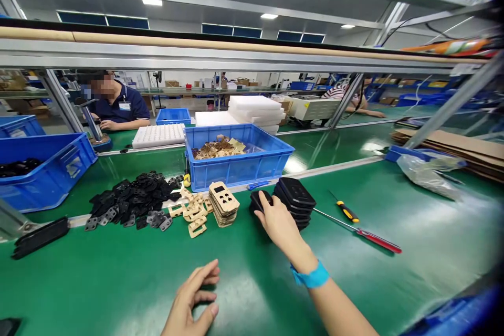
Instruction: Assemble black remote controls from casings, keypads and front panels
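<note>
My right hand, with a blue wristband, reaches forward and closes its fingers on a black plastic piece lying on the green table. Right beside it leans a stack of black rounded covers. A stack of tan perforated plates stands to the left of that piece. My left hand rests near the table's front edge, fingers loosely curled and apart, holding nothing.
A heap of small black parts and tan frames lies left. A blue bin holds tan pieces. Two screwdrivers lie right. Another blue bin is far left. A seated person works across the belt.
</note>
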{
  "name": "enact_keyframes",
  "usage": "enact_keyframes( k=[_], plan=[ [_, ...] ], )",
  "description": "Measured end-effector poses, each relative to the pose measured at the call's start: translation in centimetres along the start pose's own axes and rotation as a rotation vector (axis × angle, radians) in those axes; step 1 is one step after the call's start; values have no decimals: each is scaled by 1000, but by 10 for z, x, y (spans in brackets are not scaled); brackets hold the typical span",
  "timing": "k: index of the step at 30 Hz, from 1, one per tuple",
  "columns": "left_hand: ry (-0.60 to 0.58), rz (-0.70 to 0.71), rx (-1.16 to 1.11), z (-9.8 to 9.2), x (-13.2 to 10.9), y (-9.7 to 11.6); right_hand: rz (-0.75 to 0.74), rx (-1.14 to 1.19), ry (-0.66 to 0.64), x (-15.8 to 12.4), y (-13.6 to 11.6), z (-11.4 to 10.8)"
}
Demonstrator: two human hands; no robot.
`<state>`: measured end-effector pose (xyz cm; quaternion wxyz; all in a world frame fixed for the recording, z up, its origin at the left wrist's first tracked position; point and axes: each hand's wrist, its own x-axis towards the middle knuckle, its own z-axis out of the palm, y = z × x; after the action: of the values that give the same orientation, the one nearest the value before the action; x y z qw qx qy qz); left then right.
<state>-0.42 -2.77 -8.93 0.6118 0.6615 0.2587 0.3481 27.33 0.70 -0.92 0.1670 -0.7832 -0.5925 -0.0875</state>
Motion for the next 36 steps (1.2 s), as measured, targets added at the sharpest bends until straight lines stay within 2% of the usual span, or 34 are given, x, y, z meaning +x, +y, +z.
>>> enact_keyframes(
  k=[3,6,8,13,16,18,20,22,24,25,27,29,31,33,35,36],
  plan=[
    [-5,3,57,-1,1,-4,12,-43,35,2,3,17],
    [-15,10,89,-4,2,-5,-33,-26,76,3,-4,23],
    [5,10,101,-6,2,-4,-139,30,82,6,-12,20],
    [98,-10,114,-8,6,2,-552,219,-5,17,-35,9],
    [147,-33,101,-10,8,8,-662,281,-15,20,-40,5],
    [185,-56,71,-12,9,12,-682,306,15,18,-40,2],
    [234,-95,10,-16,10,16,-675,369,117,11,-41,-1],
    [308,-137,-82,-20,12,22,-600,531,277,0,-46,-3],
    [395,-162,-180,-24,14,28,-466,738,339,-13,-54,-3],
    [439,-164,-225,-25,16,32,-398,824,300,-19,-60,-2],
    [488,-180,-291,-28,19,38,-292,932,121,-30,-71,5],
    [513,-227,-314,-30,22,41,-220,1007,-57,-37,-78,14],
    [537,-296,-306,-33,22,41,-186,1023,-160,-41,-81,25],
    [545,-354,-306,-34,22,40,-245,932,-158,-42,-81,32],
    [509,-387,-330,-35,21,37,-392,778,-137,-43,-81,34],
    [479,-392,-356,-35,20,36,-481,725,-166,-44,-82,34]
  ],
)
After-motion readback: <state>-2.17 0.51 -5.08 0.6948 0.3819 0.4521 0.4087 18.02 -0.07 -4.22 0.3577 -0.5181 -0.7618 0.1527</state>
